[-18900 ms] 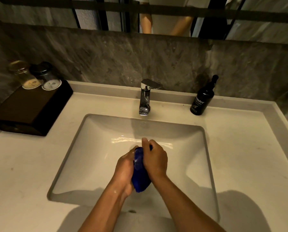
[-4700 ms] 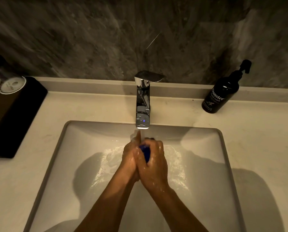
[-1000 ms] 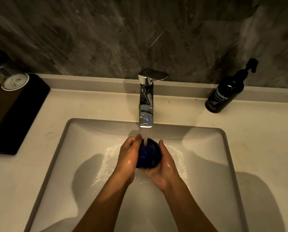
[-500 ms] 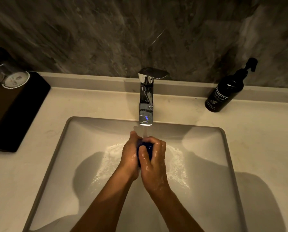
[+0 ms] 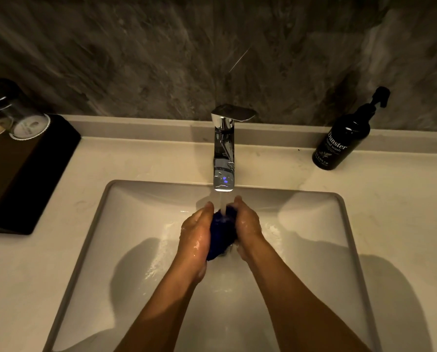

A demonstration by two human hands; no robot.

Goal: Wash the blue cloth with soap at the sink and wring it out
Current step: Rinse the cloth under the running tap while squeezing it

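**Wet cloth bunched under the running tap**

I had the small dark-blue fabric cloth (image 5: 222, 233) balled up between my two palms, directly below the spout of the chrome single-lever faucet (image 5: 224, 151), with the stream landing on the top of the wad. My left hand (image 5: 196, 233) cupped its left side and my right hand (image 5: 247, 231) its right side, the fingers of both curled round it, so both were clasping the cloth and nothing else. It hung clear of the floor of the white rectangular ceramic sink (image 5: 344, 250), in front of the faucet and above the wetted patch of basin.

Judging by how it sat, the cloth was soft and limp, with no stiffness of its own; it took whatever shape I squeezed it into. Soaked, it would be heavier than dry but still light, and if any lather was left in it (I could not tell from the dim light) it would be slick against my wet skin. Nothing about it was fragile. For wringing, I reckoned the better hold was at its two ends, pulled out into a roll, one fist on each, rather than the cupped ball I had then.

The black pump bottle of hand wash (image 5: 341, 138) stood on the counter to the right of the faucet, well apart from my hands.
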